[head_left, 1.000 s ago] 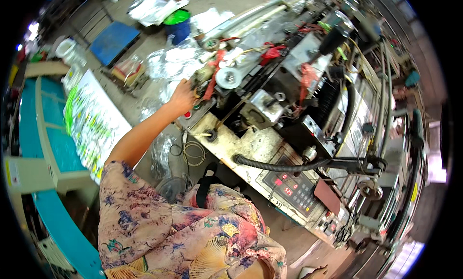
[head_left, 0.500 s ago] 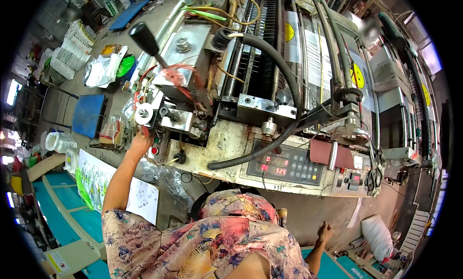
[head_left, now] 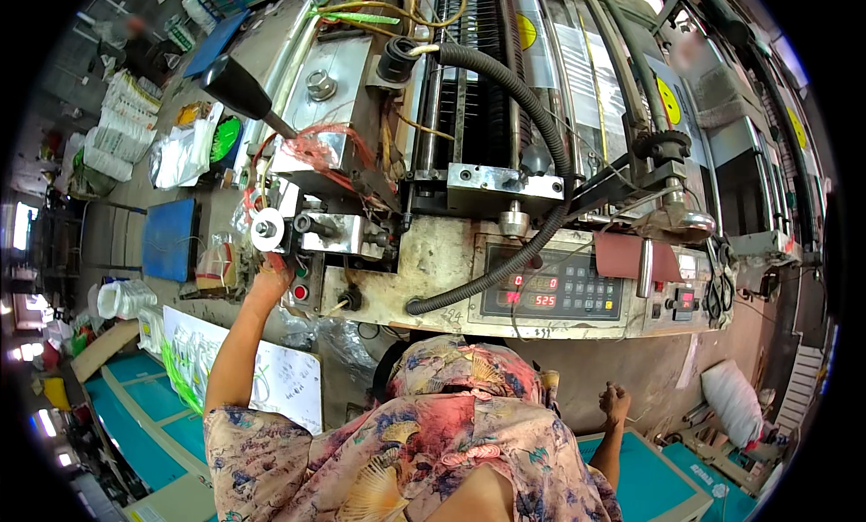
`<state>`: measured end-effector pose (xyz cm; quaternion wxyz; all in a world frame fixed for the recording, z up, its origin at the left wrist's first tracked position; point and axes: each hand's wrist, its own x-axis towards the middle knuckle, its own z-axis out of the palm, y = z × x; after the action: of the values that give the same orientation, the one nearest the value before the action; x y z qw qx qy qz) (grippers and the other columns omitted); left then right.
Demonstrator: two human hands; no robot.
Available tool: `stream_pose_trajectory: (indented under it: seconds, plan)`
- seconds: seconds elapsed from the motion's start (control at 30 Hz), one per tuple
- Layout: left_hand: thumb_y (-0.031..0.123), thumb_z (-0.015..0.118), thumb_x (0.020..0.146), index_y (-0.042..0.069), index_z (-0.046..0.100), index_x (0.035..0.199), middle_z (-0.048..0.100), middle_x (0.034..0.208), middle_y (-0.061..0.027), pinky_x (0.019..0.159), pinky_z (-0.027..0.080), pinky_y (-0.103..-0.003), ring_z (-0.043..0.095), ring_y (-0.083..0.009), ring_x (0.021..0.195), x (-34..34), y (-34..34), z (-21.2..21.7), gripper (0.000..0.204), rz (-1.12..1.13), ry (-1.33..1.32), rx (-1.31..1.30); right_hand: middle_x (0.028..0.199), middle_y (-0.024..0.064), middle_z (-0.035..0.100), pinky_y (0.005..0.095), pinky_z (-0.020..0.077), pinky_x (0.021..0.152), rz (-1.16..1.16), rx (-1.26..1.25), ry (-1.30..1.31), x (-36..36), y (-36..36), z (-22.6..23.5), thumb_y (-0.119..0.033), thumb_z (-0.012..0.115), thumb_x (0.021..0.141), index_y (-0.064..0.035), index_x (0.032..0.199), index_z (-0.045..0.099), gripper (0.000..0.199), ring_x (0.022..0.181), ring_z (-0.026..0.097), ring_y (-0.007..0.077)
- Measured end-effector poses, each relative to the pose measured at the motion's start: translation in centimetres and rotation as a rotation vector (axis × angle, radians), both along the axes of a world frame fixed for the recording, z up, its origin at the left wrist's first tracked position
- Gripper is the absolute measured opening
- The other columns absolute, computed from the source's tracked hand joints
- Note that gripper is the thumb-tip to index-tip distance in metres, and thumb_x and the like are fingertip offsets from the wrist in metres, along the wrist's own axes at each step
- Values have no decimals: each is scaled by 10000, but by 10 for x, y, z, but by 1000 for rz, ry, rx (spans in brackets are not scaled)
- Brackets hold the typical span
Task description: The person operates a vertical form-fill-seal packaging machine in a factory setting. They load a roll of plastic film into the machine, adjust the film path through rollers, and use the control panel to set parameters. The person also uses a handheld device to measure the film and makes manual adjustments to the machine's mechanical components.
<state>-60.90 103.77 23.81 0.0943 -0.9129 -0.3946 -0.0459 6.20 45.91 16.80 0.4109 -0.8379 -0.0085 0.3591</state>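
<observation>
Floor [head_left: 577, 364] backs the right hand [head_left: 614, 402] (bare), higher in view than before.

Left hand [head_left: 271, 278], grip unclear below white wheel [head_left: 268, 230]

The machine's cream ledge [head_left: 428, 262], stained and worn, carries a dark keypad panel [head_left: 582, 292] with lit red digits. Just left of the panel, a black ribbed hose [head_left: 456, 298] comes down onto the ledge; farther left of it sit a black cable fitting [head_left: 350, 299] and a red push button [head_left: 300, 292]. A reddish-brown sheet [head_left: 636, 257] overlaps the panel's upper right corner. On the floor [head_left: 654, 369], a pale sack [head_left: 732, 394] lies well right of the panel.
</observation>
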Motion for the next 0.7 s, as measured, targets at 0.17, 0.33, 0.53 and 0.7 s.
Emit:
stream_pose_trajectory:
  seconds: [0.17,0.33,0.53,0.7]
  plan:
    - [157,607,768,90,656,953,612,787,-94,625,462,-465,613,-255,748,2,4,17,202,-145,271,186,666,79,624,232,391,427,-36,-10,98,-49,37,4,-190,592,947,-28,968,630,167,483,531,112]
    - [178,559,840,105,622,1116,632,860,-111,597,511,-382,620,-200,793,15,14,43,293,-338,431,383,651,90,632,241,396,422,-33,-4,145,-84,24,-16,-194,591,950,-50,936,628,150,478,541,117]
    - [273,552,873,146,624,1154,673,861,-189,603,532,-506,671,-358,757,-83,31,-39,316,-95,178,62,662,74,639,236,412,429,-61,-54,186,-118,13,-32,-166,552,942,-53,984,636,146,492,563,117]
    - [226,645,812,84,616,842,643,792,-122,697,480,-498,620,-397,831,-33,26,8,149,4,65,-331,653,83,640,274,460,482,-100,-71,163,-140,6,-30,-167,578,937,-35,878,636,155,533,601,130]
